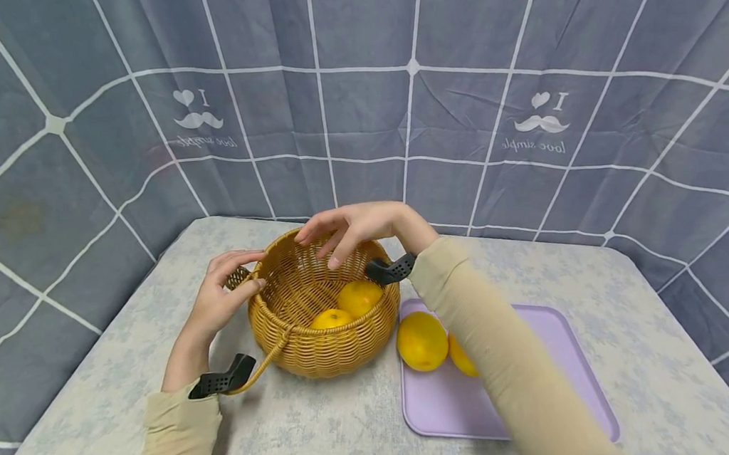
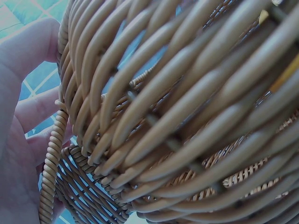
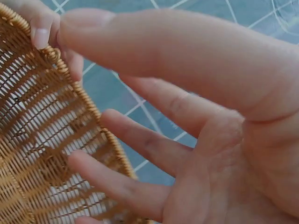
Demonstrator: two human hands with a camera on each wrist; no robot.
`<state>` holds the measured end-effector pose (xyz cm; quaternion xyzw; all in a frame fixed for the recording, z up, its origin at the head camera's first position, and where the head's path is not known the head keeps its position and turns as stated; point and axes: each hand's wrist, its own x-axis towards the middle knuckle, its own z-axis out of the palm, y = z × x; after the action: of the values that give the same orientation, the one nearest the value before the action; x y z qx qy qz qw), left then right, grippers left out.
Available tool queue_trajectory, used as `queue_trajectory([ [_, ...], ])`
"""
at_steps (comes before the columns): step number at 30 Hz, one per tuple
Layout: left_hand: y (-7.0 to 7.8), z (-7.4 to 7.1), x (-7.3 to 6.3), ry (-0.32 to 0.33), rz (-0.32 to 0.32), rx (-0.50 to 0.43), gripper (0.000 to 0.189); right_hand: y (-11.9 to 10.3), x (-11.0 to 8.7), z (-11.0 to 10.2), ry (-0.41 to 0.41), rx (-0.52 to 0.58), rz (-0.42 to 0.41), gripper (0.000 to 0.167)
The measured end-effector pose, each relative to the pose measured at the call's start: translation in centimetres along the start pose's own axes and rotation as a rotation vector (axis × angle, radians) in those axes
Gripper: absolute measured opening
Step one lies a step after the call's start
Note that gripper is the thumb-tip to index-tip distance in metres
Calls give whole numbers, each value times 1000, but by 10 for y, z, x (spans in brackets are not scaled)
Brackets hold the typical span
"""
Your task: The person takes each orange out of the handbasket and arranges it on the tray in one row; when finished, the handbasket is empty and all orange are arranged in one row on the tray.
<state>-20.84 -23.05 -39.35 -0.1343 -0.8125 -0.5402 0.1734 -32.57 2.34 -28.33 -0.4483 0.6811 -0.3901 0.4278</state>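
A round wicker basket (image 1: 329,353) stands on the table with two yellow-orange fruits, like oranges, inside: one orange (image 1: 360,297) to the right and another orange (image 1: 332,318) nearer the front rim. My left hand (image 1: 218,296) holds the basket's left rim, its thumb and fingers about the edge beside the handle (image 2: 52,163). Over the basket's far right side hovers my right hand (image 1: 367,226), holding nothing. Its fingers (image 3: 140,144) are spread and slightly bent in the right wrist view, with the woven wall beyond them.
Right of the basket lies a light purple tray (image 1: 446,414). On it are an orange (image 1: 422,341) and a second orange (image 1: 462,357), partly hidden by my right sleeve (image 1: 502,345). A grey-blue checked curtain (image 1: 368,113) hangs behind the patterned tabletop (image 1: 329,430).
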Motion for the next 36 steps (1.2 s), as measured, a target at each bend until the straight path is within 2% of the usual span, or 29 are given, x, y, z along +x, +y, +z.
queue_trajectory([
  [6,-2,-1,0,0,10,4,38,15,14,-1,-29,61,-10,66],
  [10,-2,-1,1,2,8,9,38,27,21,-1,-59,107,-8,60],
  [15,1,0,0,7,3,1,38,38,28,2,-74,151,35,55],
  [23,1,0,2,10,7,3,38,48,36,8,-88,110,90,54],
  [30,-2,1,3,6,17,11,39,49,35,11,-184,50,160,61],
  [36,-3,0,2,-1,24,10,39,49,35,10,-227,89,163,63],
])
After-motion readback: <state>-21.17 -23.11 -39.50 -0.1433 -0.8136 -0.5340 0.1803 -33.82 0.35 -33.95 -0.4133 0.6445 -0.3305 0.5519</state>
